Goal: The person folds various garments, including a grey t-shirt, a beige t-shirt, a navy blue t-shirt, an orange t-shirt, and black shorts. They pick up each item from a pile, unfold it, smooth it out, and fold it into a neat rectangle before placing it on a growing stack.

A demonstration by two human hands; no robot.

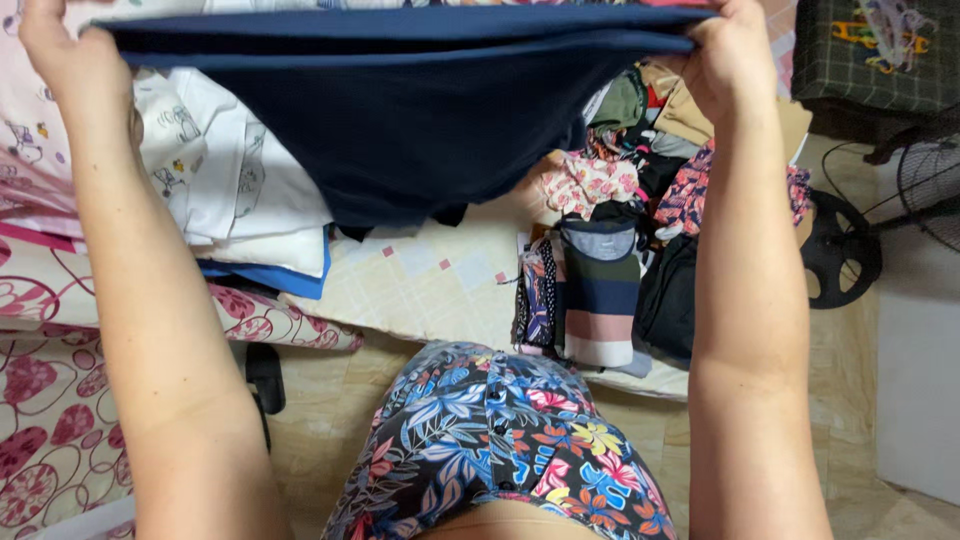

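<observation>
left hand (60, 50) gripping | right hand (730, 55) gripping | one navy garment (420, 130) held; two hands

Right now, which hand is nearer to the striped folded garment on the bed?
The right hand. It grips the navy cloth at its right end, above and slightly right of the striped garment. The left hand grips the cloth's far left end, well across the bed.

left hand (60, 50) fingertips cut off at top, navy garment (420, 120) hiding laundry behind
</observation>
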